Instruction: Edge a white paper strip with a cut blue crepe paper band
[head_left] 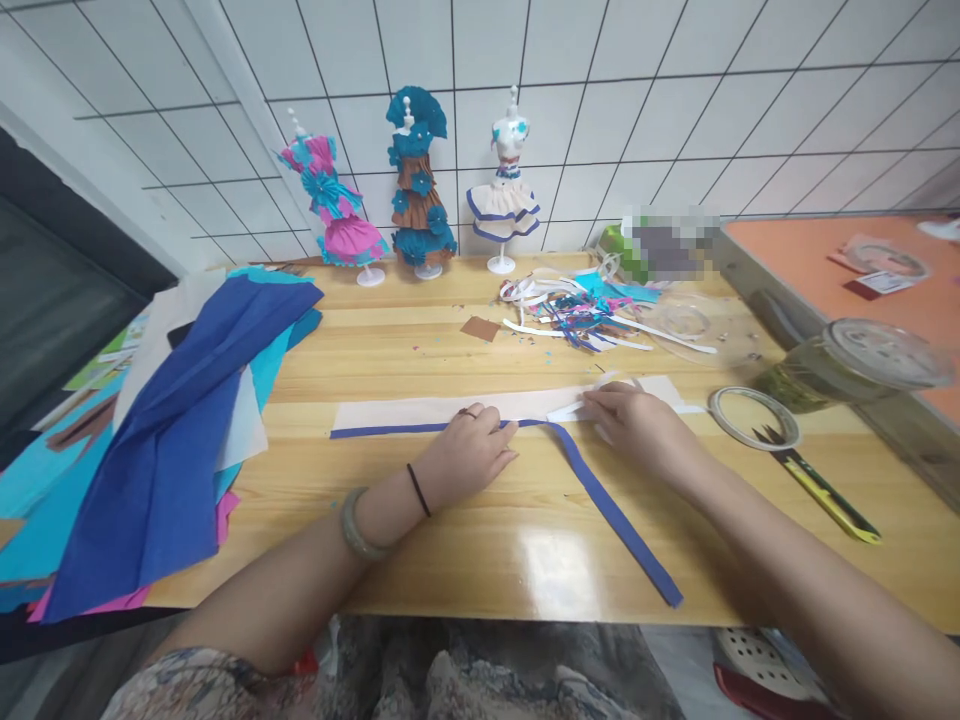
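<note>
A long cream crepe paper strip [405,411] lies across the table, with a narrow blue crepe paper strip [390,431] along its near edge. My left hand [472,445] presses on the blue strip near its middle, fingers bent together. Right of that hand the blue strip leaves the cream paper and trails as a loose tail [615,510] toward the table's front edge. My right hand [634,420] is closed in a pinch on a thin white tape backing strip [564,411] over the cream paper. Its fingertips are partly hidden.
Folded crepe paper sheets [172,420] are piled at the left. Three dressed mannequins [424,200] stand along the wall. Paper scraps [585,310] and a brown piece [480,328] lie behind the strip. At right are a tape roll [754,418], scissors [829,495] and a lidded jar [847,365].
</note>
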